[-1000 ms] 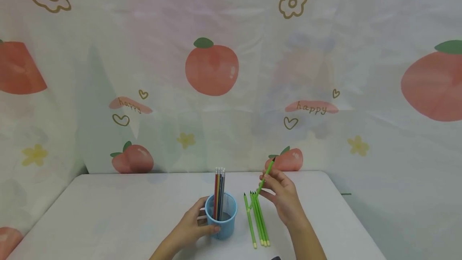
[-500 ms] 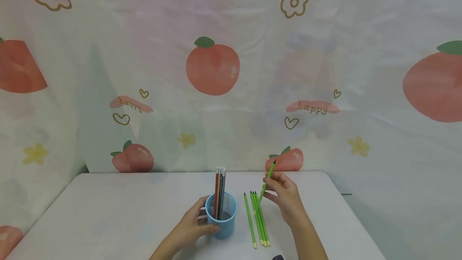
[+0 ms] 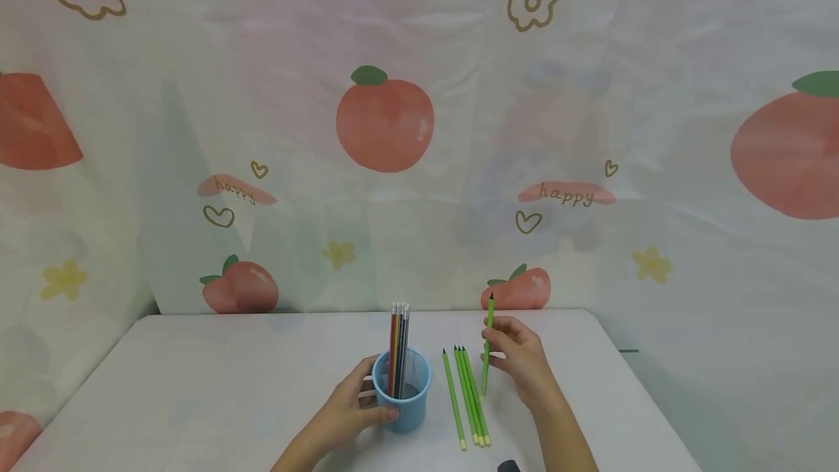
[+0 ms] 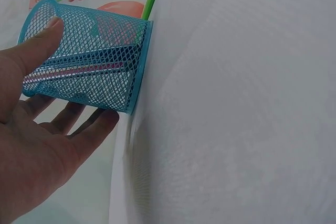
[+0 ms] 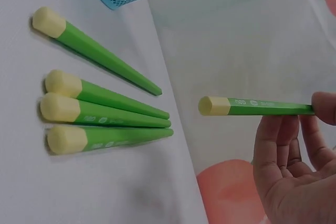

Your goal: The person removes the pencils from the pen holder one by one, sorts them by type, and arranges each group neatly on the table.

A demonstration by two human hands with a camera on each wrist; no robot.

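My left hand [image 3: 344,406] holds a light blue mesh pencil cup [image 3: 411,417], its thumb on the near side and its fingers along the other side. Several pencils [image 3: 398,348] in dark, red and yellow stand in the cup, white eraser ends up. Right of the cup, my right hand [image 3: 524,366] pinches a green pencil [image 3: 490,319] in the air, nearly upright, black point up and pale yellow end [image 5: 212,106] down. Below and left of it, three green pencils [image 3: 472,403] lie side by side on the table. A single green pencil [image 3: 454,399] lies slightly apart, nearer the cup.
The white tabletop [image 3: 197,384] stretches left and right of the hands. A fruit-patterned cloth [image 3: 419,239] hangs behind its back edge. Part of a small dark object [image 3: 507,466] shows at the bottom edge of the head view.
The held green pencil has turned from a slant to nearly upright, its yellow end swinging right, away from the cup. My right hand has shifted slightly right. Left hand and cup stay put.
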